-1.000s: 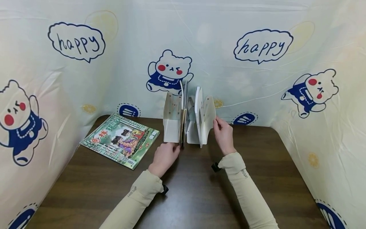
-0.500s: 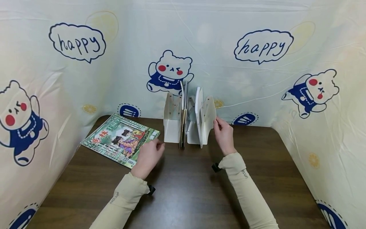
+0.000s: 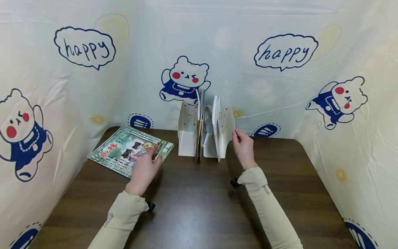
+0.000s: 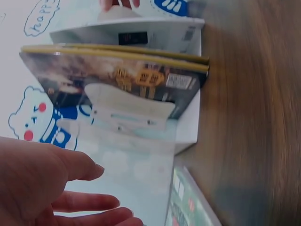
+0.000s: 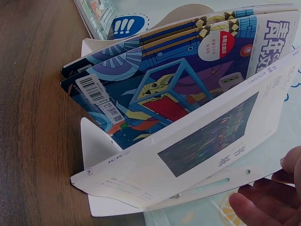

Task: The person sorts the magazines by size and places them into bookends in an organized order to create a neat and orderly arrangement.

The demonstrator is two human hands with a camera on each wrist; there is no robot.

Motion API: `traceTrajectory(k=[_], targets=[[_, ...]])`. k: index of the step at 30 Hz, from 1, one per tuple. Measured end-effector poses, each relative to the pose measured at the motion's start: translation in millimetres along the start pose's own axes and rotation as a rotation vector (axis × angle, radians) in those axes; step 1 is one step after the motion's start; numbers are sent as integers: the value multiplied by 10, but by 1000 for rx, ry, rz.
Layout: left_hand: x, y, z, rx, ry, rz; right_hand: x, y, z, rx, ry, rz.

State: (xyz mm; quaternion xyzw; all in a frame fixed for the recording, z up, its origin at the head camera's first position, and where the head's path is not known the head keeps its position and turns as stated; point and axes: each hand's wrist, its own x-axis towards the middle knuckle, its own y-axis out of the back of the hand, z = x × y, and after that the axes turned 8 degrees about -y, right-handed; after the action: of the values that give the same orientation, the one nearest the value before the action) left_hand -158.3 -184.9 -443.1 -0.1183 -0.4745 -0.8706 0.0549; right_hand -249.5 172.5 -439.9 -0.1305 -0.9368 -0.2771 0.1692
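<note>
Magazine (image 3: 132, 151): lies flat on the table (image 3: 202, 207), left of the rack (image 3: 205, 133).
Left hand (image 3: 143, 169): fingers straight and relaxed, resting on the magazine's near corner, gripping nothing.
Rack: upright at the table's back edge, books (image 3: 199, 128) standing in it.
Right hand (image 3: 244, 147): fingers pinch the rack's right end plate (image 3: 227, 126), likely to steady it.

The backdrop cloth (image 3: 217, 41) reads "happy" in two speech bubbles.

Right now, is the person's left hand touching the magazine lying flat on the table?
Touching, it seems. In the head view the left hand lies over the near corner of the flat magazine, its fingers on the cover with no gap visible.
</note>
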Motion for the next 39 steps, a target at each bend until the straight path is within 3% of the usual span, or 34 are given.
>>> traceTrajectory(k=[12,28,39], targets=[[-36,188,-329,50,28,66,-12,5,3,-11,3,1],[-137,429,-764,117,129,56,-6,-4,2,-17,12,-16],[-145,503,-1149,104,211,107,-8,14,4,-20,6,-15]])
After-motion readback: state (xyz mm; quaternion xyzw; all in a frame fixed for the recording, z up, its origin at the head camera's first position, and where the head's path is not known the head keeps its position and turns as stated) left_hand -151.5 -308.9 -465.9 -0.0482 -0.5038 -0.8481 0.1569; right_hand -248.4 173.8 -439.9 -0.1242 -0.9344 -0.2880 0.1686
